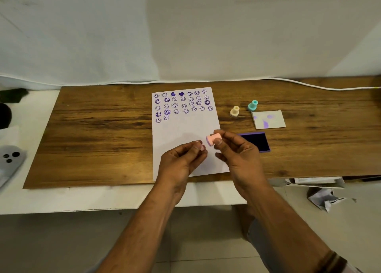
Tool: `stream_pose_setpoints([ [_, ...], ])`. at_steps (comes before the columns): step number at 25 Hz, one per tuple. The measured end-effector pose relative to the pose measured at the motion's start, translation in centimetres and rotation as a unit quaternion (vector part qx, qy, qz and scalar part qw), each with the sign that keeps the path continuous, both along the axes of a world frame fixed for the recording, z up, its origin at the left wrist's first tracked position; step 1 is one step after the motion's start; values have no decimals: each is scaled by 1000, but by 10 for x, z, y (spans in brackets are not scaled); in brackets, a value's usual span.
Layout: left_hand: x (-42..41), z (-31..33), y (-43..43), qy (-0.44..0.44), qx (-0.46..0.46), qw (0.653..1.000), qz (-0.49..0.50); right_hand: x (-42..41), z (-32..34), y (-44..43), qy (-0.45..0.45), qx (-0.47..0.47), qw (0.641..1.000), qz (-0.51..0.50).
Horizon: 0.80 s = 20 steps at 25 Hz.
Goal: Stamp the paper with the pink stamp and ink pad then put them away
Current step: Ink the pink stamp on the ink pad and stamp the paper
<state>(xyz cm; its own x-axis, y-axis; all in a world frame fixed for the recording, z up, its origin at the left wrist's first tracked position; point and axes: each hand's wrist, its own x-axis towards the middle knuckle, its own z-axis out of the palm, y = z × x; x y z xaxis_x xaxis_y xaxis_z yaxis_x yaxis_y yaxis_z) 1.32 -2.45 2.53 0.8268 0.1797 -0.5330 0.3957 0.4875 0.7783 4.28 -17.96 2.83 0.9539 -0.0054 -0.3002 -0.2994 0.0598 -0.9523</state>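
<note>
A white sheet of paper [185,128] lies on the wooden board, its top part covered with several purple smiley and heart prints. My right hand [237,151] holds the pink stamp [213,139] on its side between thumb and fingers, above the paper's right edge. My left hand [183,159] hovers just left of the stamp with fingers curled and fingertips pinched; whether it holds anything I cannot tell. The open purple ink pad [257,141] sits right of the paper, partly behind my right hand.
A cream stamp [234,111] and a teal stamp [253,105] stand upright beyond the pad. The ink pad's smudged lid [269,120] lies beside them. The wooden board [99,132] rests on a white table. A white cable [309,86] runs along the back.
</note>
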Motion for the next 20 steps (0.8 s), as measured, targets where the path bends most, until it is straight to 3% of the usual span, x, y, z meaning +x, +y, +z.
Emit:
stream_pose_setpoints([
  [4,3,-9,12,-9,63,996,58,23,3,-43,-71,-267,959,-55],
  [9,2,-14,14,-2,166,985,47,29,-16,-65,-96,-442,892,-21],
  [15,1,-12,14,-5,194,980,49,24,-34,-60,-132,-538,833,13],
  [20,-1,-13,12,-7,204,978,50,21,-35,-55,-115,-571,813,10],
])
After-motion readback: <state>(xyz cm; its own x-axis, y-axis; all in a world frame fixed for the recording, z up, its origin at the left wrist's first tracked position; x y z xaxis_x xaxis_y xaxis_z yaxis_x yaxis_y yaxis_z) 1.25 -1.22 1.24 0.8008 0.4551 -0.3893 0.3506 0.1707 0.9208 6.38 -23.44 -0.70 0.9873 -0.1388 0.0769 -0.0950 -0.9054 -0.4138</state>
